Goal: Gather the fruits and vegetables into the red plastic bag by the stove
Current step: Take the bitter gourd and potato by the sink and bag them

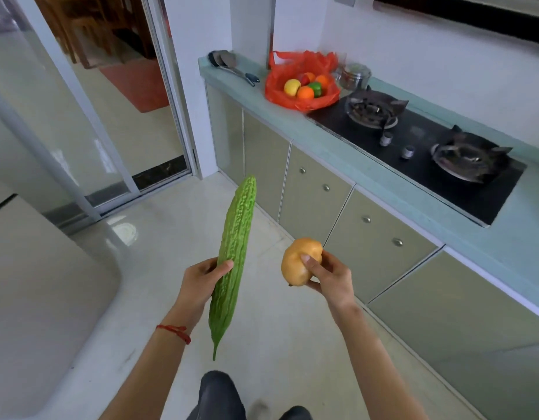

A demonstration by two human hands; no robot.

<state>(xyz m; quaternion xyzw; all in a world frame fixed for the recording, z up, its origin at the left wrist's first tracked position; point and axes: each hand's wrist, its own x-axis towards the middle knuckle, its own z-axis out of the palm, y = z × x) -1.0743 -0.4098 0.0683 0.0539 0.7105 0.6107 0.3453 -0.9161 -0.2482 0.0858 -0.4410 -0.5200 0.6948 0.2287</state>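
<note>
My left hand [198, 281] grips a long green bitter gourd [233, 253] around its middle, held upright and slightly tilted over the floor. My right hand [328, 275] holds a yellow-brown potato [297, 262]. Far ahead, the red plastic bag [275, 89] lies open on the teal counter [337, 153], just left of the black gas stove [419, 153]. Inside the bag are a yellow fruit [292, 87], an orange [305, 93], a green piece [316, 87] and a few more orange and red pieces. Both hands are well short of the bag.
A metal lidded jar [354, 75] stands behind the bag. A spatula and ladle [228, 66] lie at the counter's left end. Cabinet doors [316, 201] run below the counter. A sliding glass door [65, 122] is at left, a pale rounded surface [44, 298] at near left.
</note>
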